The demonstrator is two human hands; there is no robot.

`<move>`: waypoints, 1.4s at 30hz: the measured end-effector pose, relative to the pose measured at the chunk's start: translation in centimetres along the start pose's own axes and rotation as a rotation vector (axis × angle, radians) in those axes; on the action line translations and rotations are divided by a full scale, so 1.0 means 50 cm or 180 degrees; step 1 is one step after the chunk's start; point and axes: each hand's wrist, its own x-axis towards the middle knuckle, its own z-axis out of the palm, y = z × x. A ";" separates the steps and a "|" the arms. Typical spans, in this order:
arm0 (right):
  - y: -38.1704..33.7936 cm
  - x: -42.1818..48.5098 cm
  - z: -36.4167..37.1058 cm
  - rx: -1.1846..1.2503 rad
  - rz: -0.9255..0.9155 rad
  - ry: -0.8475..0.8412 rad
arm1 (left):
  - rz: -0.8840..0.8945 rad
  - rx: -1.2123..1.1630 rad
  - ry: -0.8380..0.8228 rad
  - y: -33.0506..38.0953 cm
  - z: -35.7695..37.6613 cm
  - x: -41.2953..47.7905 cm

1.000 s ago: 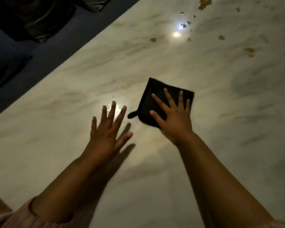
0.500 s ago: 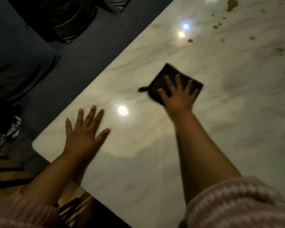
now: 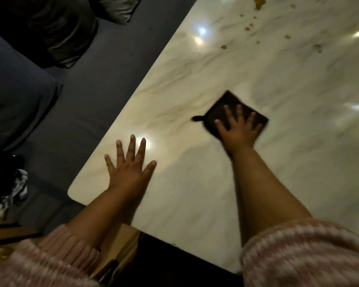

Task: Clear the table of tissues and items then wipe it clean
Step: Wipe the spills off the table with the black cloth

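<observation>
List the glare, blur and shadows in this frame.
Head view: dim overall, and the area off the table is nearly black. Head view: hard glare spots sit on the glossy marble, one at the left hand's fingertips. Head view: the right hand and the dark cloth under it are smeared by motion blur. Head view: a soft shadow lies between the forearms, and the brown spills at the far end are legible.

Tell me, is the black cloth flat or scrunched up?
Flat: the cloth lies as a square on the table, the right hand pressing it with straight fingers.
</observation>
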 end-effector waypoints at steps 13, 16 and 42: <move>0.179 0.076 -0.048 -0.0020 -0.0326 -0.0090 | -0.0078 0.0057 0.0025 0.007 -0.005 -0.006; 0.254 0.062 -0.061 0.0022 0.0074 -0.0115 | -0.0112 0.0076 0.0024 0.007 -0.005 -0.006; -0.009 -0.308 0.030 0.0043 -0.1132 -0.0388 | 0.0694 0.0243 -0.0156 -0.071 -0.045 -0.019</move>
